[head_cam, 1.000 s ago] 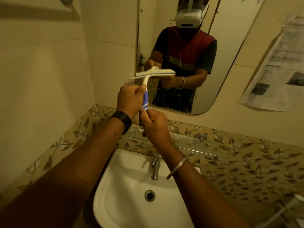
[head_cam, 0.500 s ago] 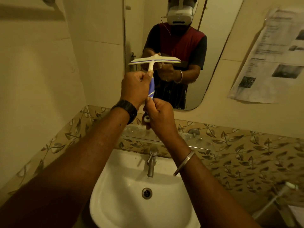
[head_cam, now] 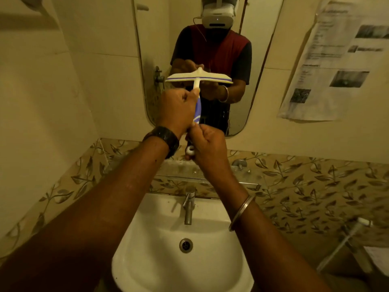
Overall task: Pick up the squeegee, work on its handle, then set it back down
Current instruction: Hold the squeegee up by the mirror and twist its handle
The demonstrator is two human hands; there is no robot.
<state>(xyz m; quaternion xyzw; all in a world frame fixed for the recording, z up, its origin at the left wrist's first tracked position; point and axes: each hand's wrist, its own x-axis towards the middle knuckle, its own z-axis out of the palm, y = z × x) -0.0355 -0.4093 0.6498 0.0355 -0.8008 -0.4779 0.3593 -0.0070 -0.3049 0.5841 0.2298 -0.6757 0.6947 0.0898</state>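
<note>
Squeegee (head_cam: 199, 77) looks light, stiff plastic; left hand (head_cam: 176, 109) clamps the upper handle (head_cam: 197, 111), right hand (head_cam: 208, 142) grips its probably slick end.

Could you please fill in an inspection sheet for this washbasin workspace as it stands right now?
Surface: white washbasin with a metal tap at its back; glass shelf above it.
Job's things: squeegee held upright in front of the mirror, blade on top, not yet set down.
Clutter: white rod at lower right, kind unclear.
Hands: left hand grips the upper handle; right hand grips its lower end.
Cables: thin lead below the headset, seen in the reflection only.
Surroundings: leaf-patterned tiles; newspaper sheet on the wall.
</note>
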